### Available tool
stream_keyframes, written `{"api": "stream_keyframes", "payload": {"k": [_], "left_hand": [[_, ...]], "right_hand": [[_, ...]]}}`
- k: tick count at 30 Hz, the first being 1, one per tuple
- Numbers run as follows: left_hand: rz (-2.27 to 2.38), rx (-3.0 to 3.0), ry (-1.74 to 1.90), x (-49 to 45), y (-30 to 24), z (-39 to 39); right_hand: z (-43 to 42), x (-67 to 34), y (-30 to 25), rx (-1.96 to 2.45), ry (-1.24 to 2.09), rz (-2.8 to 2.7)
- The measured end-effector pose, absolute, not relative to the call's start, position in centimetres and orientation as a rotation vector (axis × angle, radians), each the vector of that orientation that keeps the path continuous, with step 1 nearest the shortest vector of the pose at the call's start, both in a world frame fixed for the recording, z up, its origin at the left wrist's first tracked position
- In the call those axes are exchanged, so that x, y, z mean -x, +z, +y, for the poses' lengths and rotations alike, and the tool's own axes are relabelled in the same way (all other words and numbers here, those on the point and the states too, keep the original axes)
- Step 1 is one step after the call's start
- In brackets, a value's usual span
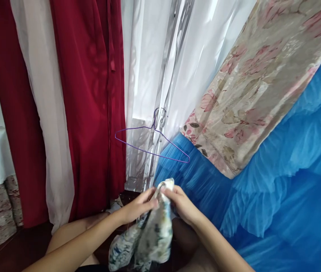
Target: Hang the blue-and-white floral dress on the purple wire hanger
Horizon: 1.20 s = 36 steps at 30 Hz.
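A light garment [156,234] with a blue, green and yellow print hangs in loose folds between my hands, low in the middle of the head view. My left hand [141,204] pinches its upper edge from the left. On the other side my right hand [181,202] grips the same edge, thumb on top of the cloth. The garment's lower part is blurred and bunched, so its kind cannot be made out. Just beyond my hands a thin purple wire hanger [151,151] hangs by its hook with no clothing on it.
Dark red cloth [89,94] and a pale sheer panel [47,113] hang at the left. White curtains [149,56] cover a bright metal-framed opening behind the hanger. A floral cloth [245,98] and a ruffled blue skirt [279,200] fill the right. My bent legs rest on dark floor.
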<state>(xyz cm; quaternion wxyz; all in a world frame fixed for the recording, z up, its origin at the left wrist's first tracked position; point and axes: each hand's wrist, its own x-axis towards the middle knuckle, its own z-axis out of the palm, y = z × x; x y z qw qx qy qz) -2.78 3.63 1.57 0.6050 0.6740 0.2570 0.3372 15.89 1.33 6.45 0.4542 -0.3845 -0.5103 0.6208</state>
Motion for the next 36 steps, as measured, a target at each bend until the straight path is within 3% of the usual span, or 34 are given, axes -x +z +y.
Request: {"api": "stream_keyframes", "payload": {"k": [3, 5, 9, 13, 19, 29, 36], "left_hand": [[0.705, -1.78, 0.465, 4.8, 0.6, 2.7], [0.806, -1.988, 0.439, 6.1, 0.6, 2.9], [0.875, -2.15, 0.693, 7.2, 2.9, 4.7], [0.83, -2.147, 0.954, 6.4, 6.4, 6.5], [1.003, -1.999, 1.26, 7.6, 9.7, 8.8], [1.404, -2.521, 0.834, 19.2, 9.1, 15.5], [1.989, -2.364, 1.004, 19.6, 13.8, 19.8]], "right_hand": [[2.5, -19.4, 7.9, 1.02, 1.388, -1.291], [3.9, -22.5, 9.1, 1.063, 1.16, -1.482], [7.7, -27.5, 11.7, 1.103, 0.666, -1.457], [12.8, -28.1, 14.7, 1.036, 0.565, -1.357], [18.8, -23.1, 16.5, 1.045, 0.789, -1.425], [17.2, -22.6, 16.8, 0.961, 1.462, -1.592], [16.5, -21.9, 18.2, 0.957, 1.676, -1.54]]}}
